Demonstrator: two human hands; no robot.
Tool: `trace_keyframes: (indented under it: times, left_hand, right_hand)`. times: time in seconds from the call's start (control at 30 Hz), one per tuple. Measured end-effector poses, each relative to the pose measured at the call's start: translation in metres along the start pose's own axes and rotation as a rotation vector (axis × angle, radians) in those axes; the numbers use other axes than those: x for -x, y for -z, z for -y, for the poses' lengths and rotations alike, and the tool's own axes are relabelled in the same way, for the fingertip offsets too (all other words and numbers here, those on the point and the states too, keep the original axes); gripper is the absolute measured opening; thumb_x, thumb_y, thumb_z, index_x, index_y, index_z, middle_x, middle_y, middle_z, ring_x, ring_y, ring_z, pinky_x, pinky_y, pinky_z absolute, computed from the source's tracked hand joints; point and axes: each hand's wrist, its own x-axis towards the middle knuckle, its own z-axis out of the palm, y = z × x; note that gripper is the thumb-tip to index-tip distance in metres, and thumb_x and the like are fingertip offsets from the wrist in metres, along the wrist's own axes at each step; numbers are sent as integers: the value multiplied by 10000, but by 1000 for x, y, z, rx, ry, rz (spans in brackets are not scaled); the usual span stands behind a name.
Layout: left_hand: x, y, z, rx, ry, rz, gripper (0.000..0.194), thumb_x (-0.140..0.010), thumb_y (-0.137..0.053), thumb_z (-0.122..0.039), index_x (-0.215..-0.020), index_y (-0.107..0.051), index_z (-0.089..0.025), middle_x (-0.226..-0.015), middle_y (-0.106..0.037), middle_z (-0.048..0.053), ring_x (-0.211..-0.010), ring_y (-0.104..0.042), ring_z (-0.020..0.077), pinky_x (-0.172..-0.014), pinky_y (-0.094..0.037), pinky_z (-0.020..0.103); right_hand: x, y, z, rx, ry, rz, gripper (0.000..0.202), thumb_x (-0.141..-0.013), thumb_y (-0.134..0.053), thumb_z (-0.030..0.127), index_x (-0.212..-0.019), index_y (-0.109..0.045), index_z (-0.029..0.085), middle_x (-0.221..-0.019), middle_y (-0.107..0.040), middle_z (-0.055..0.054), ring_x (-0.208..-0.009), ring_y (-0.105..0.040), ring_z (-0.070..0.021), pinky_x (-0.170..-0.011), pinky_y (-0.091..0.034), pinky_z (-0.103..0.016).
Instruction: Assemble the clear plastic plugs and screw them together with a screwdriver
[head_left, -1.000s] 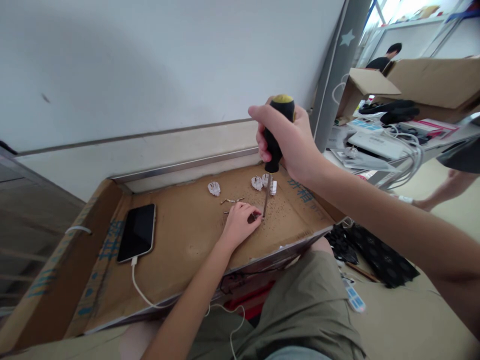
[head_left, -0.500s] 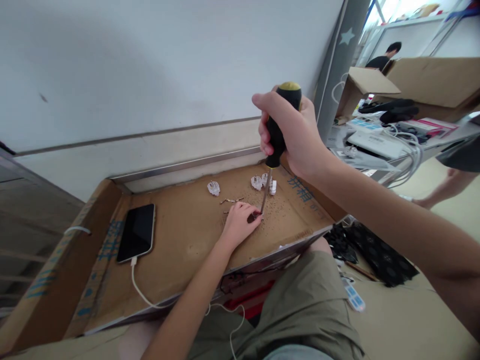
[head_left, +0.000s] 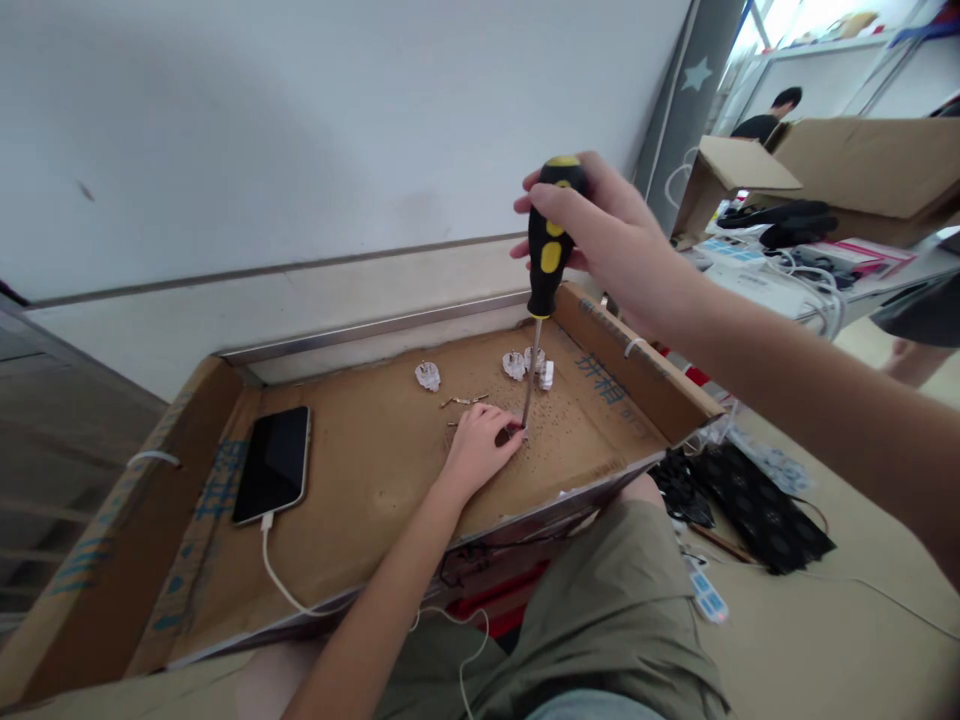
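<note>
So, the black-and-yellow, metal-shafted screwdriver point(head_left: 546, 275) is gripped tip-down, near-upright, by the right hand point(head_left: 607, 225); the left hand's point(head_left: 480, 445) grip can't be told.

The right hand point(head_left: 611, 225) has loosened around the screwdriver point(head_left: 541, 260), baring yellow patches; the cardboard tray's right edge point(head_left: 649, 362) has come into view.

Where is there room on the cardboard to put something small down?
The biggest bare patch lies between the phone and the left hand, back to the lone clear plug. A smaller one borders the right wall. It's crowded around the screwdriver: other plugs, metal bits, dark crumbs.
</note>
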Motion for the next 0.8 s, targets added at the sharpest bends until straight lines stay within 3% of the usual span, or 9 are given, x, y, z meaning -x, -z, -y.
trace_keyframes:
  times: [0.07,0.17,0.27,0.37,0.43,0.53,0.63,0.7,0.8]
  left_hand:
    - [0,0,0,2,-4,-2,122,-840,-575,-322,-879,-638,-225,-900,-667,-5,-942,-503,199,-871,-384,350]
    - [0,1,-1,0,-8,-3,132,-849,-566,-333,-879,-637,-226,-907,-669,-9,-939,-503,196,-870,-386,348]
    - [0,1,-1,-4,-9,4,117,-844,-576,-319,-875,-635,-223,-902,-672,-10,-942,-504,198,-870,-387,350]
    - [-1,0,-1,-5,-2,3,111,-840,-579,-314,-867,-638,-224,-900,-673,-5,-941,-504,201,-868,-388,353]
    - [-1,-1,-1,-5,-1,0,114,-838,-579,-317,-870,-641,-227,-899,-671,-3,-943,-503,202,-870,-387,356]
    - [0,-1,-1,-1,-7,5,116,-840,-573,-313,-883,-644,-232,-898,-669,-1,-949,-499,201,-874,-384,356]
    - [0,0,-1,-3,-4,6,119,-844,-564,-309,-884,-647,-233,-895,-669,3,-954,-496,202,-878,-383,356]
    - [-1,1,-1,-8,-2,8,120,-847,-560,-308,-880,-647,-232,-893,-668,2,-947,-496,202,-878,-382,356]
    - [-1,1,-1,-7,-2,17,108,-837,-573,-304,-877,-647,-235,-896,-666,-4,-943,-498,200,-877,-382,355]
  right_hand:
    - [-1,10,5,241,135,78,385,-799,-499,463,-1098,-409,237,-894,-519,-7,-733,-531,-87,-706,-464,-242]
    - [-2,21,18,952,308,22,454,-805,-373,617,-1038,-486,244,-665,-466,-17,-664,-485,-150,-699,-419,-345]
    - [-9,29,29,1359,314,-20,605,-768,-237,734,-891,-521,214,-603,-441,-49,-673,-515,-231,-660,-398,-408]
    - [-19,36,34,1266,303,229,397,-795,-389,573,-972,-542,253,-832,-563,-41,-675,-527,-159,-653,-414,-337]
    - [-23,38,35,1127,272,373,324,-789,-448,495,-1039,-536,309,-859,-586,-6,-613,-513,-102,-611,-414,-278]
    - [-21,35,35,1313,290,216,496,-801,-319,647,-934,-561,235,-625,-501,-43,-651,-560,-195,-601,-427,-335]
    - [-17,33,37,1556,311,76,708,-760,-159,755,-877,-546,174,-606,-453,-78,-753,-574,-321,-623,-422,-443]
    - [-18,37,37,1445,277,217,603,-767,-269,715,-1001,-529,224,-806,-539,-81,-726,-568,-250,-631,-431,-408]
    - [-21,45,34,1066,224,427,385,-784,-468,472,-1150,-452,353,-986,-556,-1,-623,-501,-87,-559,-402,-247]
